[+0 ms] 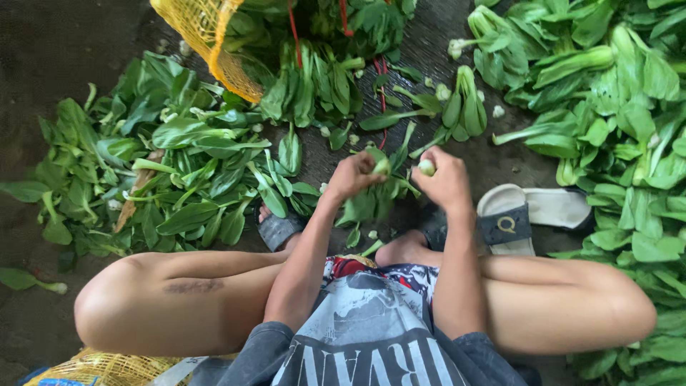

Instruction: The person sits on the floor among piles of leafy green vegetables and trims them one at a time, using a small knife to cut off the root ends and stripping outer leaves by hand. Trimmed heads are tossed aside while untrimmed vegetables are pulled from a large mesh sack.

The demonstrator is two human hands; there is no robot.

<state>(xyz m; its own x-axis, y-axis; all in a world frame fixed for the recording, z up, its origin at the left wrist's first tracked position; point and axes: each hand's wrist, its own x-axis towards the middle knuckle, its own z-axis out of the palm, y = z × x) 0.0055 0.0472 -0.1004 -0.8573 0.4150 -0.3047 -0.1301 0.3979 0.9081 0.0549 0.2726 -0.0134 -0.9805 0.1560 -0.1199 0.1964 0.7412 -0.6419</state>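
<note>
Head view looks down at my knees; my left hand (354, 175) pinches a leafy green bok choy bunch (373, 200), my right hand (446, 180) clamps its pale stalk end (426, 167). Farther off, loose green leaves (179, 179) cover the floor beside a yellow mesh sack (207, 43).

Heaped on the dark ground (64, 43) at left: loose leafy greens (164, 171), stems pale. Piled thick along the right edge: more greens (614, 121). Far centre: a yellow mesh bag (207, 43) spilling bunches, red ties (382, 93) trailing. Near right: a pale sandal (529, 214) with dark strap. Near left corner: another yellow mesh bag (100, 368). Scattered between: cut stem bits (498, 111).
</note>
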